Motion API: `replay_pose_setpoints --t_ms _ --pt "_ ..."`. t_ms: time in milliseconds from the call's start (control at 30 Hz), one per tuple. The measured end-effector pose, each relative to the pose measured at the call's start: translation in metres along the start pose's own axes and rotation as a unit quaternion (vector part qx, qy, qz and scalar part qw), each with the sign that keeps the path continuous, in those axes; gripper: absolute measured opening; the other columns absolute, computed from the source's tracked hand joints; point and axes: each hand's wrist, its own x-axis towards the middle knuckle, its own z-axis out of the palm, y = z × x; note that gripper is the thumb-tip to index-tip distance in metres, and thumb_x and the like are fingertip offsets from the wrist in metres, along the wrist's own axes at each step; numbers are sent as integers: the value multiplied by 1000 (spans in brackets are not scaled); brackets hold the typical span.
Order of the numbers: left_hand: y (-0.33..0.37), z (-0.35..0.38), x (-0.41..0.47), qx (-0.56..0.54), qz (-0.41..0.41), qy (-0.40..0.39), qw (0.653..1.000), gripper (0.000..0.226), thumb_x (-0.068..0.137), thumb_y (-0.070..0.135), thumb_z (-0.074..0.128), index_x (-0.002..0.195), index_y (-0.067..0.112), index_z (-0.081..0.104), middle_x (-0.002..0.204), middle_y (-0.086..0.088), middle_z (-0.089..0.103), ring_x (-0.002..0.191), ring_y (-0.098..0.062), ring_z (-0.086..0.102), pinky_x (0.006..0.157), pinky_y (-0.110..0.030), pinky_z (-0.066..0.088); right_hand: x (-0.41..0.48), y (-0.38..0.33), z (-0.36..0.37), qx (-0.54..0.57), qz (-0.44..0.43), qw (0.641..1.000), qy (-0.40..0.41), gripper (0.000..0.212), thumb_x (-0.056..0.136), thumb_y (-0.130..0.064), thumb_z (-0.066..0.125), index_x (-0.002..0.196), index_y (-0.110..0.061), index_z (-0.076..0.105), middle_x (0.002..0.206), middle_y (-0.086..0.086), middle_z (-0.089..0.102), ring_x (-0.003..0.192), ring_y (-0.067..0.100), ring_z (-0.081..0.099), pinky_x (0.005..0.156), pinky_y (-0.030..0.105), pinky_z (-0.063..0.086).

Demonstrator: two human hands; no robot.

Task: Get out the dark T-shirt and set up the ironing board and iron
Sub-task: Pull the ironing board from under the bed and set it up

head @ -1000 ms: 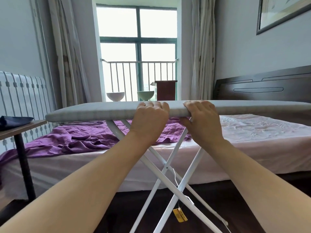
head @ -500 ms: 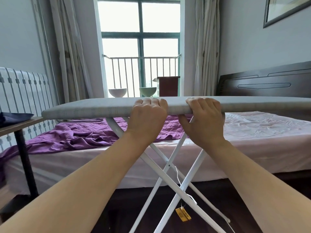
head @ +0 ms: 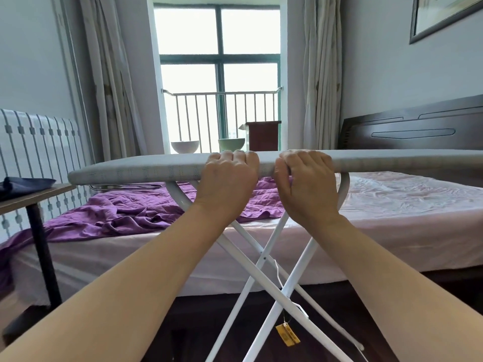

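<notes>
The ironing board (head: 136, 171) has a grey padded cover and stands level on crossed white legs (head: 264, 259) between me and the bed. My left hand (head: 228, 178) grips the board's near edge, fingers curled over the top. Right beside it, my right hand (head: 307, 181) grips the same edge. A dark folded cloth (head: 23, 185), possibly the T-shirt, lies on a small wooden table (head: 39, 198) at the far left. No iron is in view.
Behind the board is a bed (head: 392, 205) with a crumpled purple sheet (head: 117, 218) and a dark headboard (head: 413, 129). A yellow tag (head: 287, 335) hangs from the legs over the dark floor. Two bowls (head: 185, 146) sit by the balcony window.
The board sits slightly lower in my view and its legs look more spread. Both hands keep the same grip on the near edge.
</notes>
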Motion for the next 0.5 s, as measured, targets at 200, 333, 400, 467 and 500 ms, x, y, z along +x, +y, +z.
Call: replay_pose_setpoints --t_ms 200,333,400,467,500 --pt "0 0 0 -1 -1 -7 1000 29 56 20 85 72 10 63 59 -6 66 52 -24 64 52 -27 49 -2 -1 3 -15 9 1000 3 37 94 -27 39 88 -6 70 88 9 73 84 29 65 87 38 40" --pt "-1 -1 2 9 12 -26 1000 27 58 24 84 72 12 63 60 -5 67 52 -23 65 50 -26 48 5 -9 0 -19 16 999 -21 41 93 -26 37 82 -6 72 82 9 74 78 28 67 84 36 47" --pt "-4 -3 3 18 19 -47 999 27 57 27 84 70 14 64 56 -3 66 49 -21 63 46 -22 44 9 -11 -2 -15 14 1000 -24 43 93 -25 38 78 -5 72 77 10 75 73 28 68 81 37 49" --pt "-10 -10 6 12 10 -65 998 30 57 38 83 66 16 64 52 -1 64 44 -18 61 43 -19 34 10 -9 -2 -12 7 1000 -25 43 93 -25 39 76 -5 73 76 9 75 70 28 69 79 36 50" --pt "-14 -14 6 6 3 -83 997 34 61 46 79 66 16 64 53 0 64 45 -19 60 44 -19 29 11 -8 -3 -10 0 1000 -28 43 93 -25 39 76 -5 73 75 9 75 69 27 69 79 36 51"
